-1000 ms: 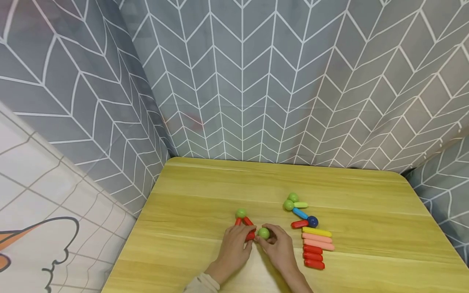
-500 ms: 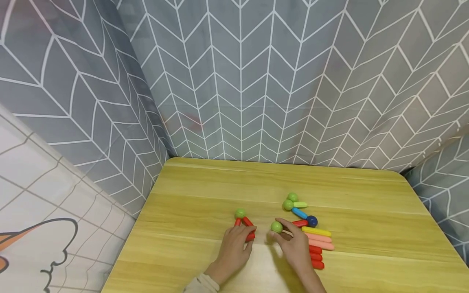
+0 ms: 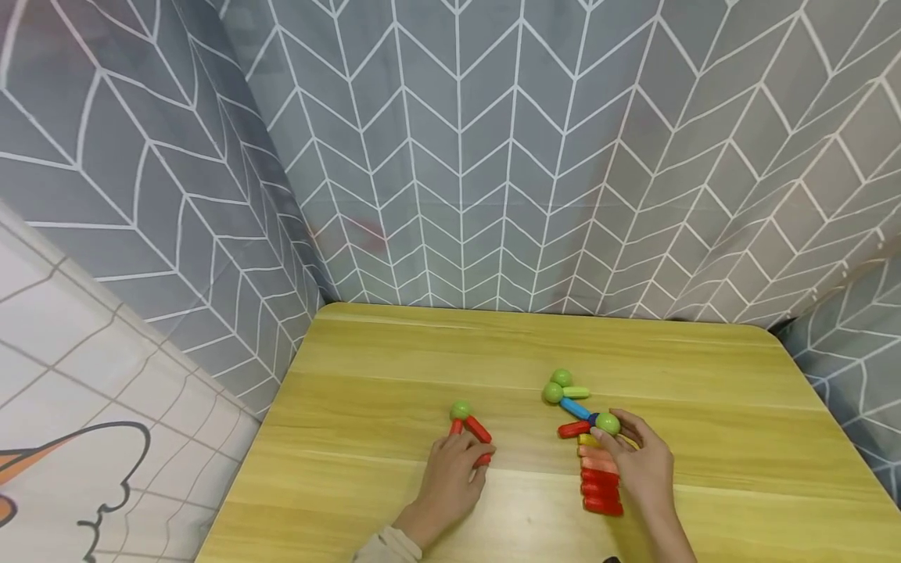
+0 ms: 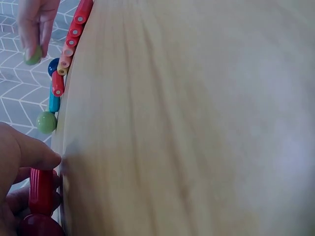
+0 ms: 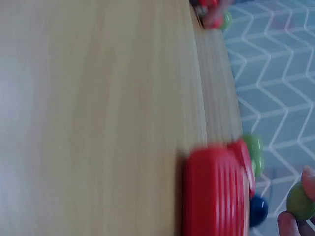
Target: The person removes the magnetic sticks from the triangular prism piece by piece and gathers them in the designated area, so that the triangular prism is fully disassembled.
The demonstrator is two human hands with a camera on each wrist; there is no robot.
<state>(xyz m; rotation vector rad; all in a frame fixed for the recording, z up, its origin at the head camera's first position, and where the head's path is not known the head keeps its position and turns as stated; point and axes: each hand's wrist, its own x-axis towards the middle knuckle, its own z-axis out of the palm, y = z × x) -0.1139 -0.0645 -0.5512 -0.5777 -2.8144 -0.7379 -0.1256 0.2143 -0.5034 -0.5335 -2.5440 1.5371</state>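
Note:
My left hand point(image 3: 452, 478) holds a ribbed red rod point(image 4: 41, 191) with a dark red ball point(image 4: 41, 226) at its end. Just beyond its fingers, two more red rods point(image 3: 478, 429) meet at a green ball point(image 3: 461, 410) on the table. Between thumb and fingers, my right hand point(image 3: 642, 463) pinches another green ball point(image 3: 608, 424). This ball overlaps the dark blue ball point(image 5: 258, 211) in the head view and stands apart from it in the right wrist view. A blue rod point(image 3: 575, 408) and a short red rod point(image 3: 573, 429) point at that blue ball.
Below the right hand's ball lies a row of yellow, pink and red rods point(image 3: 601, 493), partly covered by the hand. Farther back, two green balls point(image 3: 553, 392) sit with a light green rod point(image 3: 576, 392). A patterned grey curtain point(image 3: 493, 156) hangs behind the wooden table point(image 3: 394, 344).
My right hand has carried the green ball rightward, away from the left hand, to beside the rod row. The left hand has stayed at the red rods.

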